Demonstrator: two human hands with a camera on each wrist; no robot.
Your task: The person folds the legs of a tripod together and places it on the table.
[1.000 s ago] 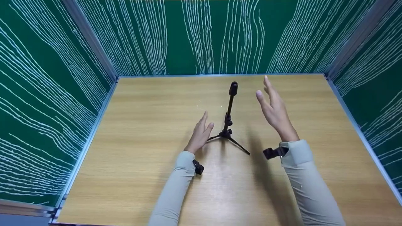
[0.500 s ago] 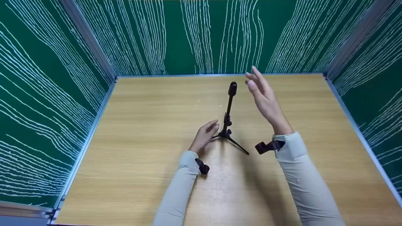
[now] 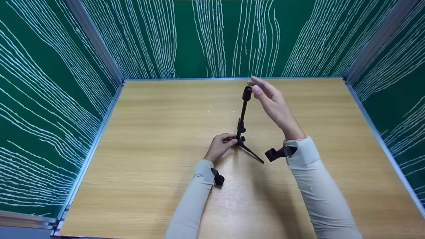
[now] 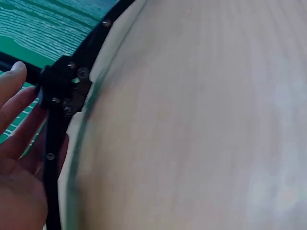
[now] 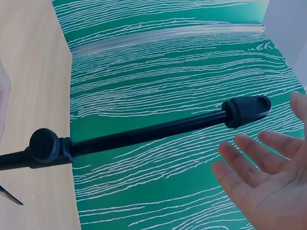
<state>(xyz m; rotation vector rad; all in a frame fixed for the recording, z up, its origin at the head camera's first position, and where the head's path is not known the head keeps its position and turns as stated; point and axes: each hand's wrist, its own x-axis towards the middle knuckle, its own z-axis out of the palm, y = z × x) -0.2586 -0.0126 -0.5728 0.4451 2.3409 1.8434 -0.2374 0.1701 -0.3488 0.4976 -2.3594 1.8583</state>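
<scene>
A black tripod stand [image 3: 243, 111] stands upright on the wooden table, with a fixed knob partway up its pole and a thicker black head on top. At its base, my left hand [image 3: 221, 146] has thumb and fingers around the bottom of the pole; the left wrist view shows the thumb on the pole and the fingers behind the leg hub [image 4: 57, 86]. My right hand [image 3: 274, 106] is beside the stand's head [image 5: 247, 111], fingers extended and slightly bent, thumb apart. In the right wrist view a gap shows between those fingers and the head.
Green panels [image 3: 186, 39] with white wavy lines wall the table [image 3: 149, 186] at the back and both sides. Metal rails [image 3: 96, 43] join them at the corners. A few tiny pale specks lie left of the pole.
My left hand has moved right and closed its thumb and fingers around the stand's base. My right hand has come leftward to the stand's head. The stand keeps its place.
</scene>
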